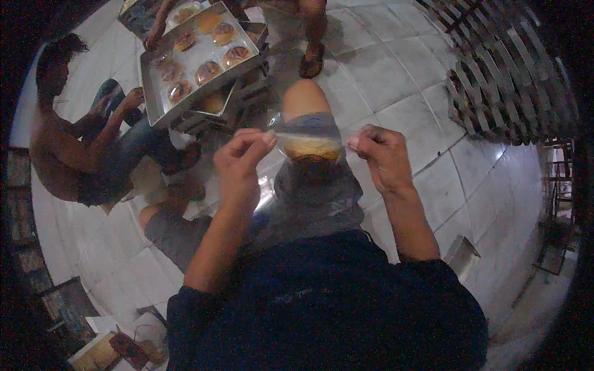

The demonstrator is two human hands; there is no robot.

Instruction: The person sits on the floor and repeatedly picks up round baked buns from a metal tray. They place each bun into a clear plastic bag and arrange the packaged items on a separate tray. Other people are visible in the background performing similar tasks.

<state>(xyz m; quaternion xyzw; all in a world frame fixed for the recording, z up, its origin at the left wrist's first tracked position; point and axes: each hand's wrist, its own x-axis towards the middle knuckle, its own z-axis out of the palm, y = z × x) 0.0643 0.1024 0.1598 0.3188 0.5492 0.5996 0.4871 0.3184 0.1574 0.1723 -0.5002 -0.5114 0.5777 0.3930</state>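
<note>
Left fingers (268, 138): pinched tight, thumb against forefinger, gripping one upper end of a clear plastic bag (304, 132); the other fingertips curl in toward the palm.
Right fingers (360, 142): drawn together as well, thumb and forefinger nipping the opposite end, the rest folded behind; the exact contact is slightly blurred.
Clear plastic bag: stretched straight across the gap between the two pinches, its film catching the light; whether its mouth is closed, I cannot tell.
Round golden pastry (311, 150): right there inside the bag, midway between both sets of fingers and a touch lower, nearer the wearer's body.
Left hand (243, 151): raised, knuckles outward, wrist below the fingers, forearm slanting up from the lower left.
Right hand (388, 156): at nearly matching height, bent at the wrist, its forearm leaning up and inward from the lower right.
Bare knee (306, 102): just beyond the fingers, between the two hands, seen behind the bag.
Metal tray (146, 93): ahead and left of the left fingers, tilted in view, with wrapped pastries (208, 72) spread inside and another person's hand (153, 37) at its far left edge.
Seated co-worker (68, 145): well left of the left fingers, arms reaching toward the tray.
Slatted rack (501, 93): well right of the right fingers, over pale floor tiles (408, 111).
</note>
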